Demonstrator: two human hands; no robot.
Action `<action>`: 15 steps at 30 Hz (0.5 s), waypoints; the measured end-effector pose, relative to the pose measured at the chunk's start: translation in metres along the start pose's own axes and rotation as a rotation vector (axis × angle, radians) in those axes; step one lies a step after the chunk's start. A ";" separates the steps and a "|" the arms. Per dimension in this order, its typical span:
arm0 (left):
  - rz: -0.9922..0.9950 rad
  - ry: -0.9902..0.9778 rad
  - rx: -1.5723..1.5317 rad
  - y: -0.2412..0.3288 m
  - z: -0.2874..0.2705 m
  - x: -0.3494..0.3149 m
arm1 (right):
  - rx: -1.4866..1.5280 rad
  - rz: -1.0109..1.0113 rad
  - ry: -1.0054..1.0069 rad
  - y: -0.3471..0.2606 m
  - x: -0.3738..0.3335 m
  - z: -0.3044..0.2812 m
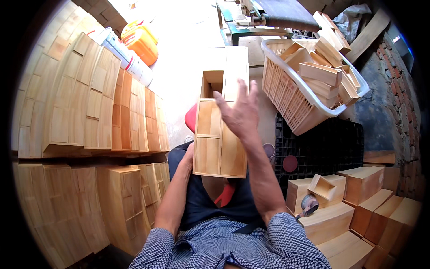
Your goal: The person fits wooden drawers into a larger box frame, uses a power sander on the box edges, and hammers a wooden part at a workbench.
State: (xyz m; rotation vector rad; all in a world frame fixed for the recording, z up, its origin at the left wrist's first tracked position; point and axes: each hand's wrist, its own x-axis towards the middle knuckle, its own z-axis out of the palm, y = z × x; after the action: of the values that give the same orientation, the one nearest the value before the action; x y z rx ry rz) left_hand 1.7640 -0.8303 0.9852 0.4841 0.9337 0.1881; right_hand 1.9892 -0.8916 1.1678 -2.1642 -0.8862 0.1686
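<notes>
A small light-wood drawer cabinet [208, 154] lies lengthwise in front of me, above my lap. Its face has several closed drawer fronts and one square opening [212, 84] without a drawer toward the far end. My left hand [190, 152] holds the cabinet's near left side; its fingers are mostly hidden behind the edge. Over the right half of the face is my right hand [241, 114], fingers spread and slightly blurred, with nothing in it. Whether it touches the wood I cannot tell. Something red [225, 195] shows between my legs under the cabinet.
Stacked wooden cabinets [80, 89] line my left. At the right stand a white basket [286, 98] of loose drawers, a black plastic pallet [322, 143] and wooden blocks or boxes [329, 219] carrying a drawer [322, 187] and a sander-like tool [308, 205]. A belt machine [286, 15] stands ahead.
</notes>
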 end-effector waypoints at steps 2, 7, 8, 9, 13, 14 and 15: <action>0.040 -0.013 -0.012 -0.001 0.021 -0.003 | -0.221 0.054 -0.017 -0.005 0.003 0.021; 0.219 0.071 0.026 0.005 0.055 -0.023 | -0.410 0.052 -0.013 -0.002 -0.004 0.014; 0.263 0.093 0.086 0.009 0.058 -0.028 | -0.293 0.120 -0.025 0.003 -0.001 0.001; 0.313 0.105 0.193 0.013 0.062 -0.033 | -0.173 0.186 -0.033 0.010 0.002 -0.013; 0.506 0.234 0.882 0.029 0.084 -0.043 | 0.113 0.236 0.036 0.087 0.010 -0.035; 0.549 0.307 0.963 0.029 0.089 -0.047 | 0.120 0.252 0.060 0.103 0.004 -0.033; 0.550 0.292 0.991 0.028 0.094 -0.057 | 0.212 0.213 0.051 0.117 -0.002 -0.030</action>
State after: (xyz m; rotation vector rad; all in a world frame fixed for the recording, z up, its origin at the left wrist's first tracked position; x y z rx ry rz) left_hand 1.8078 -0.8557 1.0865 1.6698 1.1287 0.2914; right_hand 2.0623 -0.9645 1.1054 -2.0501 -0.5798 0.2976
